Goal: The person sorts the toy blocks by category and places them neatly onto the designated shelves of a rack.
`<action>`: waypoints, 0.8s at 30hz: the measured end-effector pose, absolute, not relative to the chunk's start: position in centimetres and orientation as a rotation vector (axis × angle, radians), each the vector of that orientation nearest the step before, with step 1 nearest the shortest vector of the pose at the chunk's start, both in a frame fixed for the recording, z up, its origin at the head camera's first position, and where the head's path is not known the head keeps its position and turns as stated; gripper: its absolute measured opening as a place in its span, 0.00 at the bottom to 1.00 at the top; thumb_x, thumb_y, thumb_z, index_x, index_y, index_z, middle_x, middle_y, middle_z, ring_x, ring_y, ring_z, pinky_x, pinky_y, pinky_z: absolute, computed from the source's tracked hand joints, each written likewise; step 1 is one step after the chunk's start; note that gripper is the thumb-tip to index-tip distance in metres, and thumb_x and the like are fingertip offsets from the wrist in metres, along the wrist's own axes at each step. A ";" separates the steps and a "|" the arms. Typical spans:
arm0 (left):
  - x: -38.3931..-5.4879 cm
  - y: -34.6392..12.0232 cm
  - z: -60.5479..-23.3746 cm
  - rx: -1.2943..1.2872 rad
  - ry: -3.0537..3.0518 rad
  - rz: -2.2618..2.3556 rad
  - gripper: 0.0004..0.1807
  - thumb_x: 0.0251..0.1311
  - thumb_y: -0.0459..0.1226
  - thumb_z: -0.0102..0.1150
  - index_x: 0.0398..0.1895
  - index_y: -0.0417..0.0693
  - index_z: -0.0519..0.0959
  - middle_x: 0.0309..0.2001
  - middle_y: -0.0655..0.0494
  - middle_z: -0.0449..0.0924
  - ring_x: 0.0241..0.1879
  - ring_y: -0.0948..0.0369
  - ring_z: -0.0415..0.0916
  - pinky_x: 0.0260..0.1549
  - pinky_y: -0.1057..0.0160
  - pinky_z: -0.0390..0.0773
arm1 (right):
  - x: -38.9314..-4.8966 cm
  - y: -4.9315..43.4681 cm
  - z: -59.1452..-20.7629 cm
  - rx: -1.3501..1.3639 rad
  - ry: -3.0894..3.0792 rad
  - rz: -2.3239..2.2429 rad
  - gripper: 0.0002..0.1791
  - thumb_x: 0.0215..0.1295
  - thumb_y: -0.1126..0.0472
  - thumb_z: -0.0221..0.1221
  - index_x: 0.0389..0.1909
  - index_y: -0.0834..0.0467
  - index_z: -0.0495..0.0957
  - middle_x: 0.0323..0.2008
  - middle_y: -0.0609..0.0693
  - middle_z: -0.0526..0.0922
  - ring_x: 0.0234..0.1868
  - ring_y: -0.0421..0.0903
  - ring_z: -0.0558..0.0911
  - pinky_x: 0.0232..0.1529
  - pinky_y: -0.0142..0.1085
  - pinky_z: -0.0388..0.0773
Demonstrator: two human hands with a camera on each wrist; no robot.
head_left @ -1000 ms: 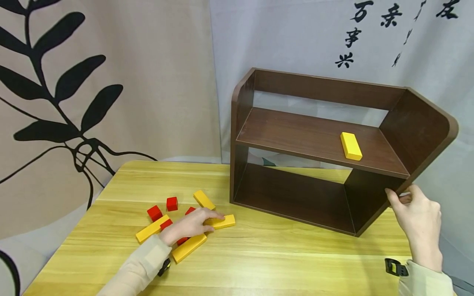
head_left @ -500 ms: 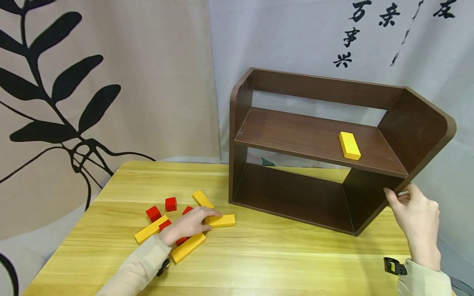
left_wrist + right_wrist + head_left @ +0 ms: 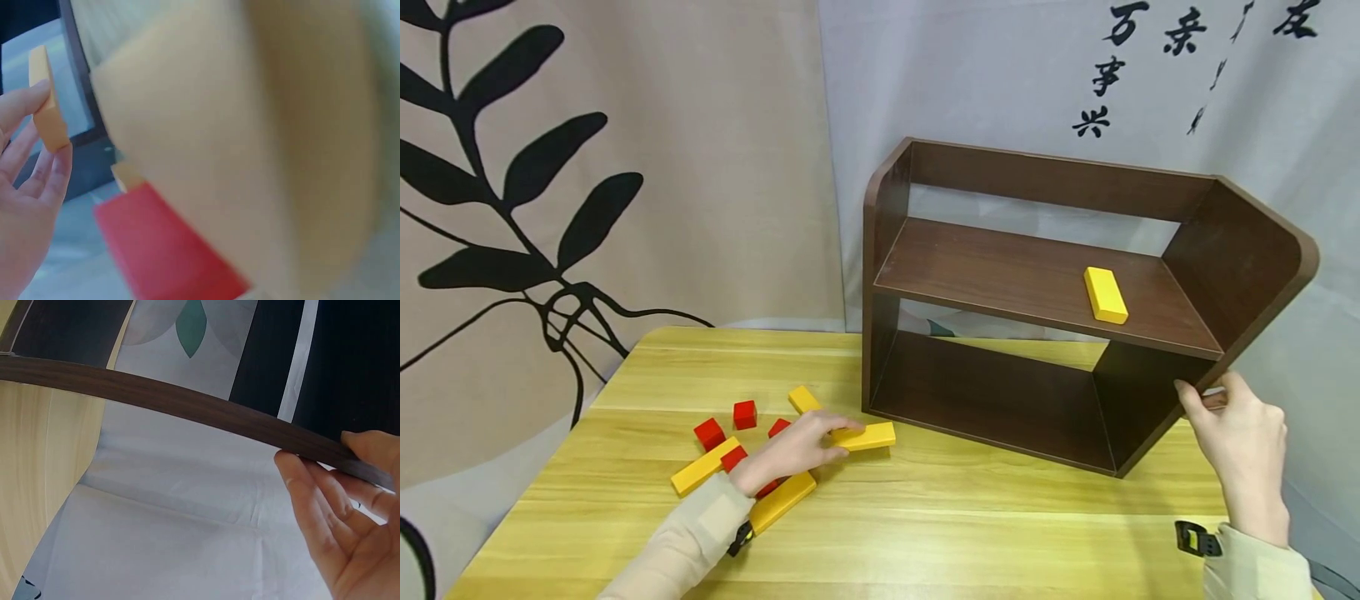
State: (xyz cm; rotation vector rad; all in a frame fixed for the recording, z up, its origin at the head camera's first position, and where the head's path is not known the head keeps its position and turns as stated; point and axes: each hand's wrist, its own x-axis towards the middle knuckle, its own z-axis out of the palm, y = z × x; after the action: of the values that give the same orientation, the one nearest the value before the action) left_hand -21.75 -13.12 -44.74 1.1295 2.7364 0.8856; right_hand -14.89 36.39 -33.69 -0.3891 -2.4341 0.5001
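Head view has the left hand (image 3: pixel 796 452) pinching a yellow block (image 3: pixel 876 437), perhaps just off the table (image 3: pixel 1000 533), long axis crosswise near the left front corner of the brown shelf (image 3: pixel 1015 271), whose right side the right hand (image 3: pixel 1243 442) grips.

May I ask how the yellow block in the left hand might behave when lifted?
The yellow block is probably stiff: its edges look straight where the left hand pinches it. Its flat faces suggest it won't roll, though its slim shape might tip if stood on end.
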 end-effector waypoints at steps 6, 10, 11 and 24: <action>-21.6 -12.0 -43.3 1.202 2.770 0.927 0.21 0.57 0.34 0.64 0.56 0.47 0.78 0.57 0.54 0.79 0.55 0.55 0.76 0.54 0.56 0.78 | -14.9 36.4 -33.8 -0.376 -2.429 0.498 0.18 0.61 0.53 0.58 0.32 0.68 0.74 0.32 0.70 0.83 0.32 0.72 0.77 0.25 0.54 0.68; -21.6 -11.0 -42.2 1.291 2.807 0.962 0.21 0.55 0.32 0.65 0.54 0.47 0.78 0.56 0.54 0.80 0.53 0.57 0.77 0.51 0.59 0.79 | -14.9 36.5 -33.8 -0.364 -2.417 0.495 0.18 0.61 0.53 0.58 0.31 0.67 0.74 0.32 0.69 0.84 0.32 0.73 0.78 0.25 0.54 0.68; -21.7 -10.7 -41.9 1.310 2.811 0.978 0.21 0.55 0.32 0.65 0.54 0.47 0.79 0.56 0.54 0.80 0.52 0.57 0.77 0.51 0.60 0.80 | -14.9 36.5 -33.8 -0.360 -2.414 0.494 0.18 0.61 0.53 0.58 0.31 0.67 0.74 0.32 0.69 0.84 0.32 0.73 0.78 0.25 0.54 0.68; -22.3 -7.2 -37.2 1.593 2.805 1.128 0.20 0.54 0.32 0.66 0.52 0.46 0.79 0.55 0.55 0.81 0.49 0.60 0.76 0.45 0.67 0.79 | -15.0 36.6 -33.9 -0.346 -2.407 0.490 0.17 0.60 0.54 0.58 0.30 0.68 0.73 0.31 0.69 0.84 0.31 0.72 0.78 0.23 0.53 0.68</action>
State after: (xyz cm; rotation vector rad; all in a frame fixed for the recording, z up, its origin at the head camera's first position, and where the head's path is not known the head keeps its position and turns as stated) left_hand -22.30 -7.16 -37.22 1.5925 2.8045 1.1277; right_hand -14.97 36.57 -33.86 -0.3462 -2.4071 0.4904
